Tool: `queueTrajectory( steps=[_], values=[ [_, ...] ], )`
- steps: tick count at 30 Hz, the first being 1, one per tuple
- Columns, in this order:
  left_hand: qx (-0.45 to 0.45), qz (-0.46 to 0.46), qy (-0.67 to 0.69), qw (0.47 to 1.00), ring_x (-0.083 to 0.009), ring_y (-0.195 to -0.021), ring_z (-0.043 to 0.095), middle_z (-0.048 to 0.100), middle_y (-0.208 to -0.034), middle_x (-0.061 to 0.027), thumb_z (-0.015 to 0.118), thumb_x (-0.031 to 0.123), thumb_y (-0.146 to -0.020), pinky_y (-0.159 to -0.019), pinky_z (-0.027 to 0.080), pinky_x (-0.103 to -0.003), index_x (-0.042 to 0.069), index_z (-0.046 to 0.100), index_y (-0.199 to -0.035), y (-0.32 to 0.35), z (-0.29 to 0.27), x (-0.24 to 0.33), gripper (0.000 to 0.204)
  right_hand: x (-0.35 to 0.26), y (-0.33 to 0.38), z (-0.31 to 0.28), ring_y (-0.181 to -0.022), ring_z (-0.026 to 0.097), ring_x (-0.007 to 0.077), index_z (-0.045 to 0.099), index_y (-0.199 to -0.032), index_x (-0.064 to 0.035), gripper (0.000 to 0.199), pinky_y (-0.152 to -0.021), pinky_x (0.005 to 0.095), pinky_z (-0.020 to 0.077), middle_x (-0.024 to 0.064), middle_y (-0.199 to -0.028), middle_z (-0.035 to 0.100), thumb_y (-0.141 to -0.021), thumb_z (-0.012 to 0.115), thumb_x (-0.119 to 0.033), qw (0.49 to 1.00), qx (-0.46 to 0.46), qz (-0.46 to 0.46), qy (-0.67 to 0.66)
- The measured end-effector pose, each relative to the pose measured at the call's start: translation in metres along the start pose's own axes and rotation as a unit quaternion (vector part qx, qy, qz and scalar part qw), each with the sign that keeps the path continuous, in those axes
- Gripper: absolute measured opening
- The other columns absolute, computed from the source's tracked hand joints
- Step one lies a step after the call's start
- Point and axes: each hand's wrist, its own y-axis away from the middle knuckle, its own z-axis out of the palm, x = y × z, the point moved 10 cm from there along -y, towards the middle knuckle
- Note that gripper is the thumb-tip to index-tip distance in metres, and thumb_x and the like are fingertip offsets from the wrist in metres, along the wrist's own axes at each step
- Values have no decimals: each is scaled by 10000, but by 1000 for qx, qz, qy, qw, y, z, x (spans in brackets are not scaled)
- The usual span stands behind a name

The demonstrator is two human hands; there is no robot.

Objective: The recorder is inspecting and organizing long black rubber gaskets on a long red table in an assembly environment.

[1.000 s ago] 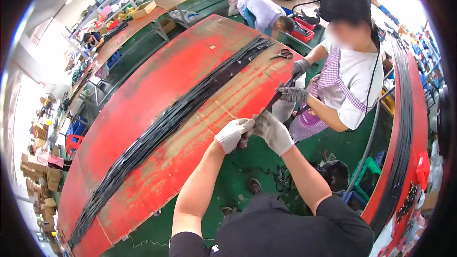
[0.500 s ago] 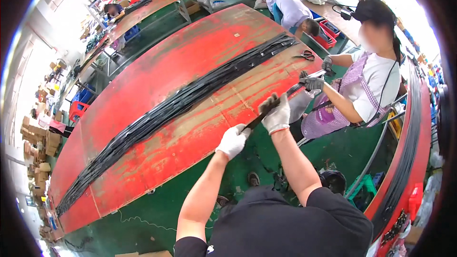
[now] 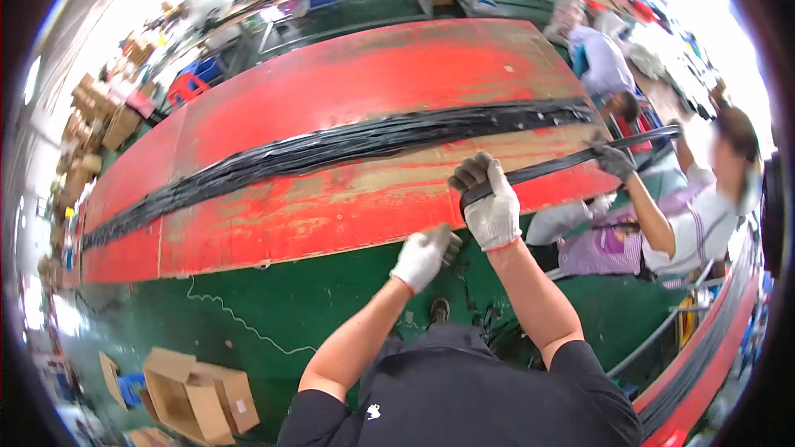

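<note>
Midair, our gloved right hand [image 3: 490, 205] clasps one end of a black strip [image 3: 551, 166] over the red table [image 3: 348, 83]; our left hand [image 3: 424, 259] hangs apart, fingers loosely bent. A co-worker's hands [image 3: 614, 162] grip the strip farther right; black strips [image 3: 356, 143] lie bundled beyond.

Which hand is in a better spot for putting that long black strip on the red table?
Probably the right hand: it grips the black strip and reaches farther toward the red table. The left hand looks empty, by the table's near edge.
</note>
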Motion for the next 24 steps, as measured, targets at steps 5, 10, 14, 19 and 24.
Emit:
queueTrajectory(
  steps=[5, 10, 14, 19, 24],
  values=[
    [-100, 128, 370, 915, -253, -1454, 490, 510, -1584, -97, 320, 790, -1024, -1230, 361, -457, 130, 369, -1637, 27, 68, 69, 902, 60, 6, 97, -1118, 659, 331, 651, -1220, -61, 360, -1031, 515, 510, 153, -1155, 713, -1125, 514, -380, 992, -32, 118, 10],
    [-109, 275, 650, 700, -244, -1513, 416, 416, -1657, -67, 452, 666, -1055, -1259, 330, -449, 159, 313, -1652, 24, -11, 144, 795, 81, 4, 170, -1185, 636, 362, 661, -1166, -65, 379, -1124, 540, 465, 144, -1180, 699, -1131, 481, -396, 982, -119, 145, 11],
    [121, 333, 615, 705, -200, -1253, 623, 653, -1354, -58, 613, 430, -1078, -1052, 510, -371, 128, 601, -1386, 22, -117, 147, 432, 98, 2, 217, -1165, 634, 357, 665, -1094, -61, 305, -1143, 565, 447, 147, -1157, 695, -1107, 508, -323, 944, -290, 70, 141],
    [270, 270, 659, 648, -178, -818, 704, 724, -948, -35, 747, 337, -1020, -725, 594, -346, 92, 695, -1115, 63, -201, 126, 267, 86, 0, 243, -1183, 629, 344, 686, -1117, -18, 272, -1191, 588, 406, 145, -1152, 710, -1081, 529, -237, 981, -163, 99, 31],
    [317, 358, 625, 618, -169, -646, 669, 693, -790, -25, 792, 379, -971, -642, 597, -331, 109, 689, -968, 126, -332, 59, 289, 76, -5, 300, -1318, 585, 325, 657, -1258, 24, 341, -1272, 552, 334, 133, -1312, 702, -1107, 486, -229, 949, -288, 122, 43]
  ],
)
